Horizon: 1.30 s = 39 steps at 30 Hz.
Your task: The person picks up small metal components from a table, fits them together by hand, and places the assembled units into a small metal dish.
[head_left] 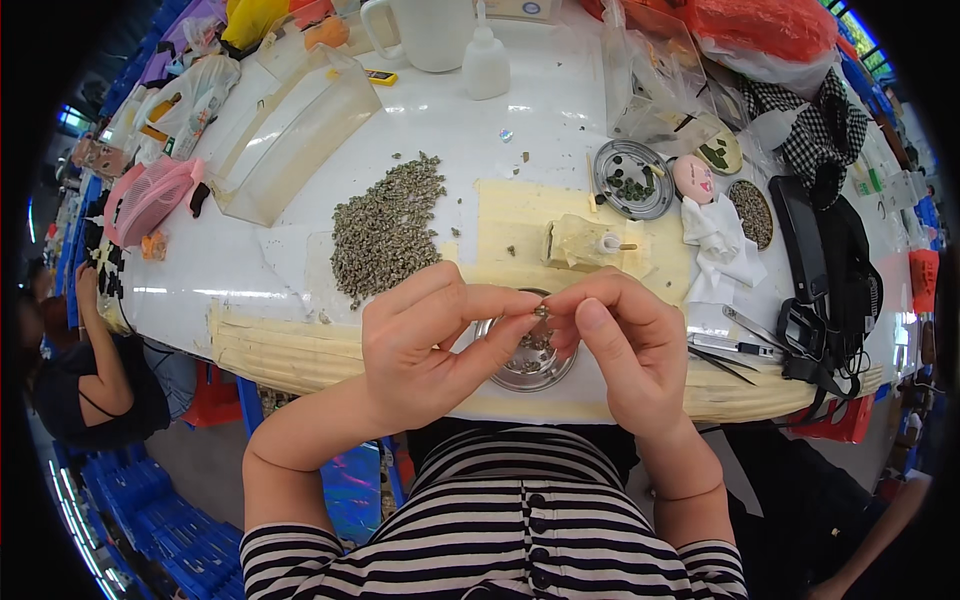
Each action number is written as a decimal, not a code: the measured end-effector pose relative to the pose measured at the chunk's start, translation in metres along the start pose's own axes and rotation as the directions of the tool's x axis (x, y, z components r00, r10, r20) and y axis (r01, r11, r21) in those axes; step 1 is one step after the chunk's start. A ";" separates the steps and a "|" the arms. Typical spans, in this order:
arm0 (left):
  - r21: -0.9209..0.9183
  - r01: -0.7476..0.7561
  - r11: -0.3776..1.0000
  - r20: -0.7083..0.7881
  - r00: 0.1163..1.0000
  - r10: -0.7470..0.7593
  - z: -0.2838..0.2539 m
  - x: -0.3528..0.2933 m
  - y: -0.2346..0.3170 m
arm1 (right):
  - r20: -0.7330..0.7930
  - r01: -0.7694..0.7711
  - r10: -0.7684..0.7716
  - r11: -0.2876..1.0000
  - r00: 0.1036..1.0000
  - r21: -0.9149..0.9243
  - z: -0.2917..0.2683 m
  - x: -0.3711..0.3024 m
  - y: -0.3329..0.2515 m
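Above a round clear dish, my left hand pinches a tiny brassy metal piece between thumb and forefinger. My right hand meets it from the other side, fingers curled and forefinger tip against the piece. What lies between its thumb and fingers is hidden. Several similar small pieces lie in the dish, partly covered by my hands. Beyond my left hand spreads a large heap of small metal parts. A tape-wrapped block with a small white-and-brown peg stands past my right hand.
To the right are a round tin of dark green bits, a crumpled white tissue, tweezers and a black strapped device. A clear plastic tray, a white squeeze bottle and a pink mesh item lie farther off. Another person sits at left.
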<state>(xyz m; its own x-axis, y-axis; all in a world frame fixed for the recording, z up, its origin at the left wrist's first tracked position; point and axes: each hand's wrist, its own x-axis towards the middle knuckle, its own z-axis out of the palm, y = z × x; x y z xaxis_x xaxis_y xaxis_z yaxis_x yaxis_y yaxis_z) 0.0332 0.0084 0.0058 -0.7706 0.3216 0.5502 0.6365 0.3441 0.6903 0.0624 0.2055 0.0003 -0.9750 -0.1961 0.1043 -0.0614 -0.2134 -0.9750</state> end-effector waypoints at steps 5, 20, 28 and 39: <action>-0.098 0.107 0.989 0.017 0.994 -0.106 0.001 -0.002 -0.002 | -0.020 0.027 -0.027 1.000 0.999 -0.013 0.000 0.000 -0.001; -0.705 0.594 0.387 0.348 0.766 -0.541 0.006 -0.003 -0.010 | -0.065 0.212 -0.247 0.918 0.967 -0.334 0.005 0.000 0.001; -0.755 0.611 0.237 0.424 0.731 -0.534 0.004 -0.003 -0.013 | -0.007 0.309 -0.344 0.853 0.939 -0.421 0.005 0.002 0.002; -0.757 0.626 0.187 0.450 0.707 -0.545 0.005 -0.004 -0.014 | 0.006 0.327 -0.365 0.826 0.931 -0.458 0.005 0.002 0.002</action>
<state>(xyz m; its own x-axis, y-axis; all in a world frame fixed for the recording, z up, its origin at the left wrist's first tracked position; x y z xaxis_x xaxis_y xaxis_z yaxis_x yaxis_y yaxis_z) 0.0270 0.0063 -0.0084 -0.8772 0.4370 -0.1989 -0.3881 -0.4017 0.8295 0.0614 0.1998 -0.0008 -0.8840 -0.1109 0.4542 -0.4675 0.1983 -0.8615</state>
